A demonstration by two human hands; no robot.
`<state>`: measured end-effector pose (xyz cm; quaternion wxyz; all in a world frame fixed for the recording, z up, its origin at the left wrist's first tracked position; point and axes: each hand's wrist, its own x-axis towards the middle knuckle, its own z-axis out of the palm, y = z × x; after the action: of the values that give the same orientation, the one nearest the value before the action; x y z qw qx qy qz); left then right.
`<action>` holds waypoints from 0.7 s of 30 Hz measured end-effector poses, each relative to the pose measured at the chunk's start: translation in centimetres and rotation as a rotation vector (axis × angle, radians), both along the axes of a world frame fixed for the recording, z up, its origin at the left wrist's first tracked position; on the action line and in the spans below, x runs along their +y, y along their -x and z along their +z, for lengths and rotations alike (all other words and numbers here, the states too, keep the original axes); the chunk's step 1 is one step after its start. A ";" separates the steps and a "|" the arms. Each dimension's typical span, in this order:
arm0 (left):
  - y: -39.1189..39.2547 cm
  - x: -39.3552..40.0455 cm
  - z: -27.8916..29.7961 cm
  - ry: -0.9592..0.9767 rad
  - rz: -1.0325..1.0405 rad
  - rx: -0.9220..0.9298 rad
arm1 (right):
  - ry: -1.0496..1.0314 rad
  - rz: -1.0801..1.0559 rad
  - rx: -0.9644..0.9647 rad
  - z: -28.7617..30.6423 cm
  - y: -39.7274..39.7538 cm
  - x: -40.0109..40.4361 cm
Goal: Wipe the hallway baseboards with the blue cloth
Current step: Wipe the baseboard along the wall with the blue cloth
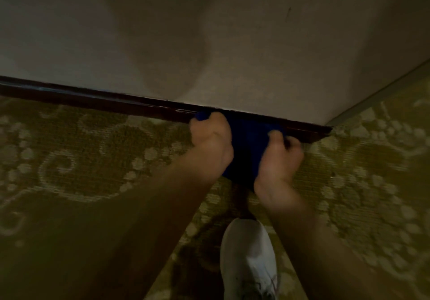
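Soft dark-blue cloth point(250, 141), bunched, sits centre frame, pressed against the glossy dark-brown wooden baseboard point(97, 97) that runs diagonally from left edge to the corner at right. Left hand point(210, 141) grips the cloth's left end, fingers curled round it; right hand point(278, 160), motion-blurred, grips the right end, fingers curled. Beige matte wall point(209, 32) fills the top. Olive patterned carpet point(81, 160) below. White sneaker point(250, 260) bottom centre.

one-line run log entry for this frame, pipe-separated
phase: wiping | left hand: grips blue cloth | right hand: grips cloth | cloth: against dark baseboard, near wall corner | floor: patterned carpet
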<state>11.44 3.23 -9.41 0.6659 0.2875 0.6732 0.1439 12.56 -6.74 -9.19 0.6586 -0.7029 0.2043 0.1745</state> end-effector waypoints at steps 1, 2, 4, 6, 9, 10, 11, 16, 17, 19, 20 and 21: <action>0.3 -0.4 0.4 0.027 -0.074 -0.013 | 0.016 -0.063 0.003 -0.3 -0.1 -0.4; 0.4 -0.7 0.7 0.065 -0.100 -0.049 | 0.025 -0.094 0.006 -0.5 -0.2 -0.6; 0.9 -0.2 0.2 0.053 -0.057 -0.077 | 0.023 -0.077 0.022 -0.7 -0.1 0.0; 2.1 1.1 0.4 0.008 0.057 -0.072 | -0.020 0.031 0.059 -0.2 0.1 1.6; 3.9 4.0 1.0 -0.068 0.221 -0.009 | -0.010 0.294 0.129 0.0 0.8 4.5; 4.6 5.1 1.0 -0.116 0.248 0.034 | 0.007 0.377 0.150 0.0 1.1 5.4; 5.1 5.9 1.0 -0.158 0.278 0.065 | 0.019 0.451 0.171 0.0 1.5 6.2; 5.7 7.1 0.7 -0.220 0.338 0.060 | 0.016 0.483 0.226 0.0 1.6 7.8; 5.5 6.7 0.6 -0.236 0.307 0.071 | 0.039 0.444 0.200 -0.1 1.5 7.5; 5.4 5.6 0.1 -0.210 0.125 0.092 | 0.106 0.294 0.122 0.0 0.9 6.5; 5.5 5.2 -0.3 -0.149 -0.006 0.046 | 0.124 0.196 0.088 0.0 0.4 6.0; 6.0 5.2 -0.3 -0.070 -0.149 -0.011 | 0.128 0.107 0.077 0.1 0.0 5.6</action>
<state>5.46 8.42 -9.74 0.6679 0.3592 0.6409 0.1192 12.60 -1.12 -9.07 0.5936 -0.7463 0.2024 0.2231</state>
